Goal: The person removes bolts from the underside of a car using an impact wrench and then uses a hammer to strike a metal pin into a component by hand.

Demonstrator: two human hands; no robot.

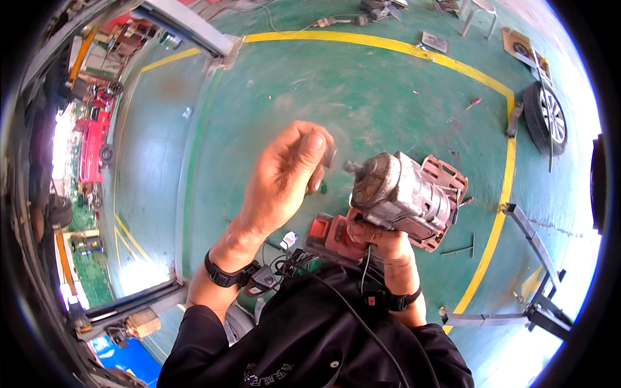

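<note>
My left hand [289, 167] is raised and closed, thumb over curled fingers. A small greyish, round-edged piece [332, 157] shows at its fingertips, too small to name. To the right, my right hand [378, 238] supports a worn, grey metal motor-like unit [404, 194] from beneath. That unit is tilted, with a short stub on its left end pointing toward my left hand, and the two hands are apart. Behind its right side shows a rusty slotted metal plate [446, 169]; whether they touch I cannot tell. A red and grey case-like object [333, 234] sits below, partly hidden by my right hand.
A T-shaped rod [460, 249] lies right of the unit. Farther right are a metal stand [540, 284] and a wheel with tyre [544, 118]. A grey post [194, 32] stands at the back left. Cables [291, 262] hang near my body.
</note>
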